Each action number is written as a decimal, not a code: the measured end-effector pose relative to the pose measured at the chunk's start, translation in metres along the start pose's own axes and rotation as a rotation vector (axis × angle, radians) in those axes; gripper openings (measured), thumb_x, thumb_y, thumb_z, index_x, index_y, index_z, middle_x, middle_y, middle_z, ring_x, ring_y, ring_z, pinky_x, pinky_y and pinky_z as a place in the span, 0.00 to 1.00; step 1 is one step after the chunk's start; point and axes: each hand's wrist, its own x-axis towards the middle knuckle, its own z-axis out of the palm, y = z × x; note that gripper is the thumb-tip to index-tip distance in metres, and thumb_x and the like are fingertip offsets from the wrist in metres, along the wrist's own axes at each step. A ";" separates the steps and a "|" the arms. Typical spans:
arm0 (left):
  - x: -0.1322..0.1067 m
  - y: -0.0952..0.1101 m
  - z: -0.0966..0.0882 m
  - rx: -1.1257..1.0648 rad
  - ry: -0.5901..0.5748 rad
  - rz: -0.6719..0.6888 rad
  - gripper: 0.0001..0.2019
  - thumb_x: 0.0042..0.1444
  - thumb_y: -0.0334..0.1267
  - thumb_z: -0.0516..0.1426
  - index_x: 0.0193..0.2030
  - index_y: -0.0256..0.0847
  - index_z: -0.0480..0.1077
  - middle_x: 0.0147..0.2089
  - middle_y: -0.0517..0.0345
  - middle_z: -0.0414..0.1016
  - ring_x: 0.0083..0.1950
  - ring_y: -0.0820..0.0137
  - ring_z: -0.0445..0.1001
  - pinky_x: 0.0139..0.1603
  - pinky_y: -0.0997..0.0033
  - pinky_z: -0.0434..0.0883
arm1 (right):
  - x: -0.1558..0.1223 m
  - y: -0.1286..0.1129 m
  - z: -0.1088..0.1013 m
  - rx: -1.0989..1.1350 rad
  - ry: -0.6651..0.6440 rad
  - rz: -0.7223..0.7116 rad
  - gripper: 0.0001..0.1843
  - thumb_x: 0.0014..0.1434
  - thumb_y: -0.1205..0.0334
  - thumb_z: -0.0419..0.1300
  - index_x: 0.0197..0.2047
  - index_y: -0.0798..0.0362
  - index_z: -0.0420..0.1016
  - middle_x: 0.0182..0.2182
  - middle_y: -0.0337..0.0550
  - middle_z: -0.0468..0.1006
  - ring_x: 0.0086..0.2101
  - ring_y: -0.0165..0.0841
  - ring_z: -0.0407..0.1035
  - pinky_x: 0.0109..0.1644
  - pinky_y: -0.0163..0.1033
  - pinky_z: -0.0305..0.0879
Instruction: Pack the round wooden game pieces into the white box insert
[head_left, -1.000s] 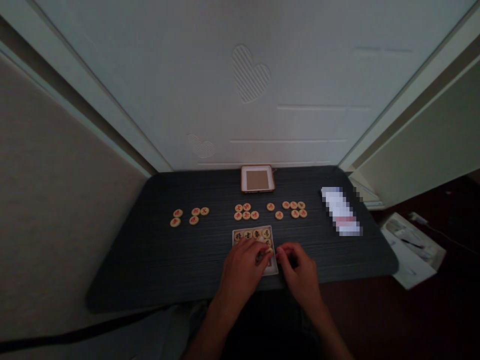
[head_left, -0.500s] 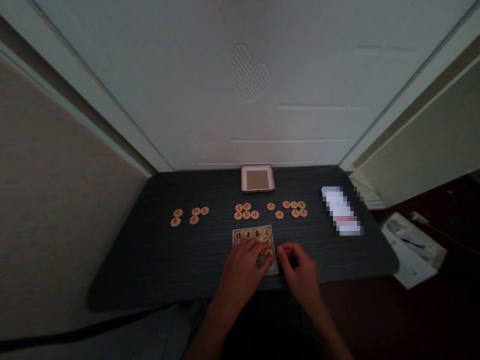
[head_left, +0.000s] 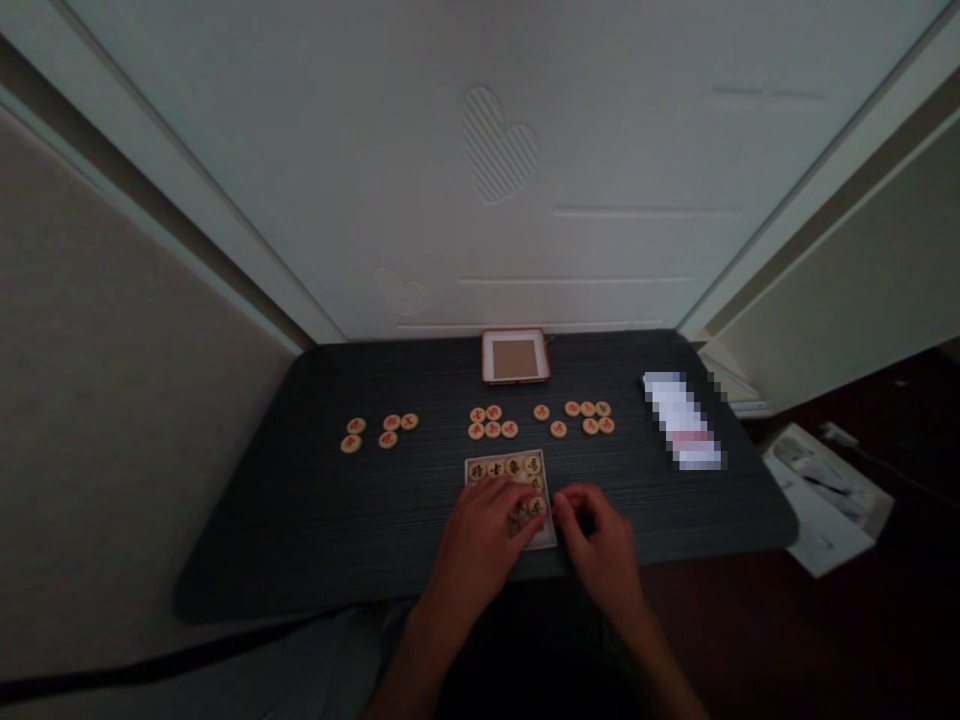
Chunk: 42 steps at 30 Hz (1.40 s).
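A shallow white box (head_left: 549, 520) near the table's front edge holds Chinese chess pieces with dark characters, such as the piece (head_left: 533, 466) in its far right corner. Over the box lies my left hand (head_left: 487, 525), its fingers bent and its thumb apart from them. Pieces show in that gap; others are hidden beneath the hand. Just right of the box, my right hand (head_left: 598, 530) has thumb and fingers curled together, fingertips by the box's right edge. What they pinch, if anything, is hidden.
Loose red-marked chess pieces (head_left: 493, 430) lie in small groups across the dark table (head_left: 315, 530). At the back, against the white panel, is a brown-rimmed lid or tray (head_left: 515, 333). A blurred-out phone-like object (head_left: 682, 420) lies right. An open white box (head_left: 825, 500) sits below, right.
My left hand has shifted slightly left, baring a little more of the pieces by its thumb. My right hand stays in place beside the box.
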 end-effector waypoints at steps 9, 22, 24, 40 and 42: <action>0.000 -0.006 0.001 -0.010 0.011 0.027 0.07 0.61 0.37 0.64 0.46 0.47 0.76 0.48 0.58 0.81 0.52 0.60 0.77 0.57 0.56 0.72 | 0.000 -0.001 0.000 0.001 -0.001 0.005 0.10 0.68 0.54 0.59 0.39 0.49 0.76 0.30 0.39 0.82 0.31 0.33 0.77 0.37 0.35 0.70; -0.026 -0.062 -0.022 0.051 0.270 -0.040 0.17 0.65 0.40 0.59 0.59 0.46 0.69 0.60 0.50 0.73 0.62 0.57 0.69 0.64 0.47 0.67 | 0.006 0.002 0.007 -0.040 0.026 -0.051 0.13 0.64 0.55 0.62 0.49 0.50 0.76 0.38 0.43 0.78 0.31 0.33 0.73 0.33 0.37 0.72; -0.029 -0.062 -0.020 0.040 0.237 -0.018 0.17 0.65 0.40 0.58 0.60 0.47 0.68 0.63 0.51 0.71 0.63 0.57 0.67 0.65 0.46 0.67 | 0.008 0.001 0.008 -0.070 0.016 -0.068 0.14 0.64 0.55 0.63 0.51 0.50 0.76 0.38 0.43 0.77 0.31 0.32 0.73 0.32 0.36 0.71; -0.031 -0.045 -0.009 0.227 0.113 0.097 0.23 0.65 0.37 0.55 0.67 0.51 0.66 0.76 0.54 0.55 0.77 0.51 0.48 0.72 0.39 0.57 | 0.026 -0.028 0.018 -0.456 -0.184 -0.501 0.11 0.66 0.68 0.58 0.49 0.46 0.78 0.55 0.44 0.80 0.59 0.47 0.65 0.59 0.57 0.61; -0.031 -0.045 -0.010 0.238 0.102 0.097 0.23 0.65 0.37 0.55 0.67 0.51 0.66 0.76 0.55 0.55 0.77 0.51 0.47 0.73 0.38 0.55 | 0.027 -0.028 0.021 -0.481 -0.187 -0.507 0.11 0.66 0.67 0.58 0.48 0.46 0.78 0.54 0.44 0.81 0.58 0.47 0.65 0.59 0.58 0.59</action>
